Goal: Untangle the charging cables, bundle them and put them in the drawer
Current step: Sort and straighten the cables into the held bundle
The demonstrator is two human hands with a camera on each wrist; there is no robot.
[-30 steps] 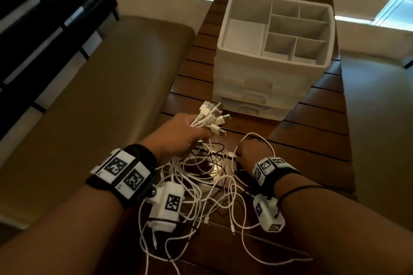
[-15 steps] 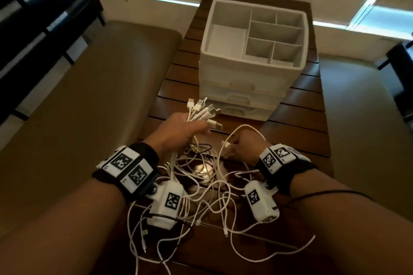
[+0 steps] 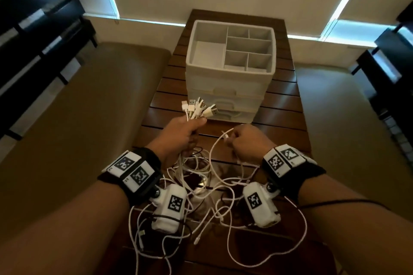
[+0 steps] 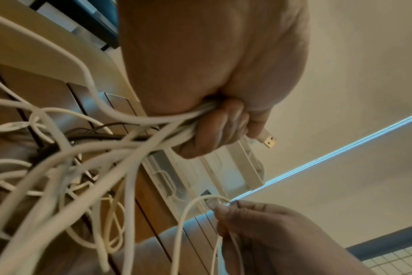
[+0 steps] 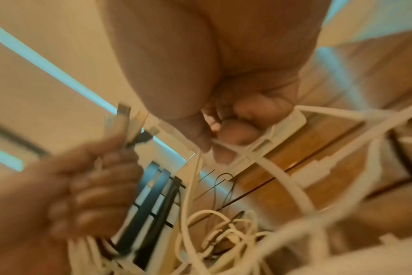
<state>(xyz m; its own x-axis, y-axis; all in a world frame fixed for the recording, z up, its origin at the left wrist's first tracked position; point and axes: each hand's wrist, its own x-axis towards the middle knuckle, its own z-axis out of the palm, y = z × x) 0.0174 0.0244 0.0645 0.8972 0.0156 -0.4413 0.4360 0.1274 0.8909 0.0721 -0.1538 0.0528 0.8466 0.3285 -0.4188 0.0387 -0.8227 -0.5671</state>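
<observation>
Looking down from head height over a dark slatted wooden table (image 3: 279,105). At 10 o'clock from centre, left hand (image 3: 178,134) closing in a fist around a bunch of white charging cables (image 3: 201,176), gripping them just below their plugs (image 3: 197,108), the plugs fanning upward toward 12 o'clock. At 2 o'clock from that fist, right hand (image 3: 247,140) curling its fingers, pinching one white cable end (image 3: 225,138) between thumb and fingertips, a thin loop of it arching off toward 9 o'clock. Hanging below both hands, toward 6 o'clock, the rest of the cables lying in a loose tangle on the table, strands crossing between the two wrists and spilling over the near edge. Standing at 12 o'clock, beyond the plugs, a white drawer unit (image 3: 230,87) with drawers stacked and shut, its top tray split into compartments. Lying at 9 o'clock, beside the table, a tan cushioned bench (image 3: 89,118). From the left wrist, fingers wrapping tightly round the thick bundle, one plug poking past the thumb. From the right wrist, blurring heavily.
</observation>
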